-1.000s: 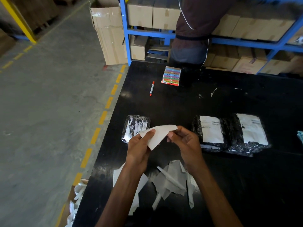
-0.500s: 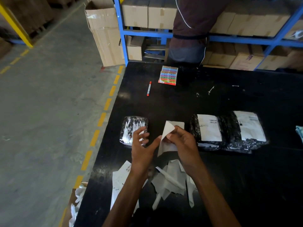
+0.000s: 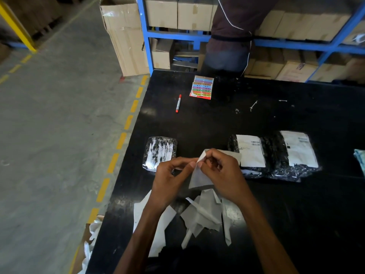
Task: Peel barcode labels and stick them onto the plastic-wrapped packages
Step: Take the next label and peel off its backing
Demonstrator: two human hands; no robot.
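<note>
Both my hands hold one white label sheet (image 3: 199, 176) above the black table (image 3: 296, 214). My left hand (image 3: 169, 180) pinches its left edge. My right hand (image 3: 221, 173) pinches the top corner, which is bent away from the backing. A plastic-wrapped package without a label (image 3: 160, 152) lies just left of my hands. Two more wrapped packages lie to the right, one labelled (image 3: 249, 153) and a second labelled (image 3: 296, 155) beside it. Used backing papers (image 3: 205, 214) are heaped below my hands, near the table's front.
A red marker (image 3: 178, 103) and a pad of coloured stickers (image 3: 202, 87) lie at the table's far side. Another person (image 3: 231, 32) stands behind the table at blue shelving with cardboard boxes (image 3: 177, 12). The table's left edge drops to the floor, where a box of scraps (image 3: 88, 244) sits.
The label has turned more upright between my hands. My left hand moved back onto its left edge, and my right hand now pinches the bent top corner.
</note>
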